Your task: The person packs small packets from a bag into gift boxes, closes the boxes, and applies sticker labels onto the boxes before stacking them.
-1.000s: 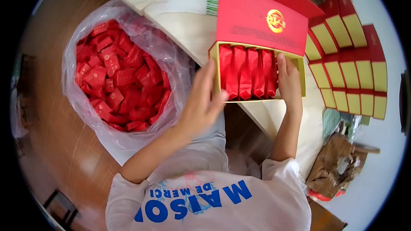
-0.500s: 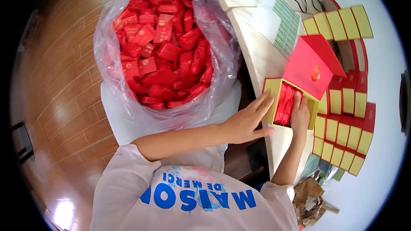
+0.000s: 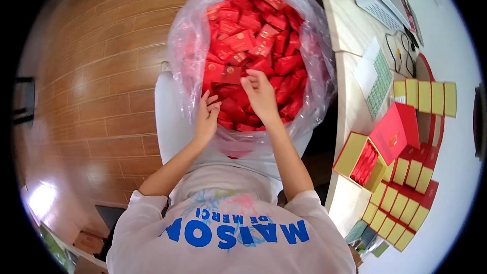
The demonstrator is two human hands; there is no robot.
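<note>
Across the left side and beyond, brown wood floor (image 3: 111, 66). Along the right, a pale counter (image 3: 347, 122) edged against a white wall. At the near side, a white shirt (image 3: 223, 253) with blue lettering on the person. Between the legs, a large clear plastic bag (image 3: 187, 25), mouth wide open, filled with red packets (image 3: 238, 43), some printed in gold. On the counter, red-and-yellow boxes (image 3: 401, 208) stacked at the wall side, with a row of yellow-faced boxes (image 3: 423, 99) farther up. At the far end, a white device (image 3: 375, 0) with a perforated side. Nearer than the stack's outer edge, an open box (image 3: 347, 157), lid raised and leaning back toward the stack, with a row of red packets inside and bare space beside them. Reaches over the packets in the bag with the right hand (image 3: 258, 91), fingers bent, close to a gold-marked packet; cannot tell whether gripping one. Holds the left hand (image 3: 207, 117) at the bag's near left part, fingers loosely curled and parted, with nothing visible in its hold. Beyond the open box, green-and-white sheets (image 3: 379, 81), then thin dark cables (image 3: 390, 45).
</note>
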